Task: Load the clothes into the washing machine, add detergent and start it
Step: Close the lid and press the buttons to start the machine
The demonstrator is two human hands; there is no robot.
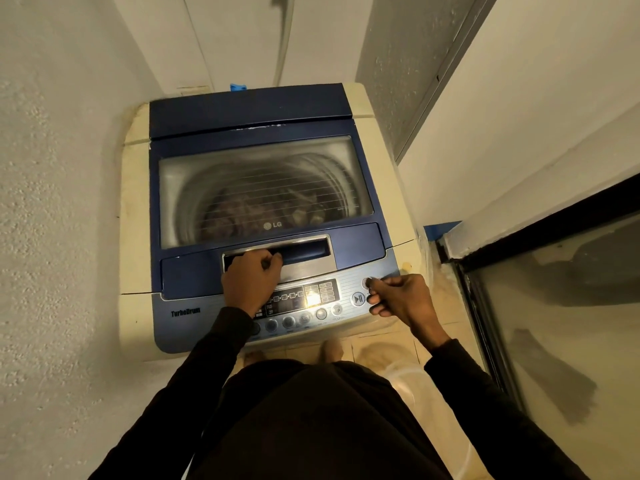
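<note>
A cream top-loading washing machine (135,216) with a blue lid (263,140) stands in a narrow corner. The lid is down. Dark clothes (256,211) show in the drum through the lid's window. My left hand (251,277) rests on the lid's recessed handle (304,251), fingers curled into it. My right hand (398,296) hovers over the right end of the control panel (298,299), fingers loosely curled, one fingertip at the round button at the panel's top right corner (366,282). The panel display is lit. No detergent container is in view.
Rough white walls close in on the left and behind the machine. A glass door with a black frame (485,271) stands to the right. A blue clip-like thing (238,87) pokes up behind the machine. My bare feet stand on tan floor tiles (381,344).
</note>
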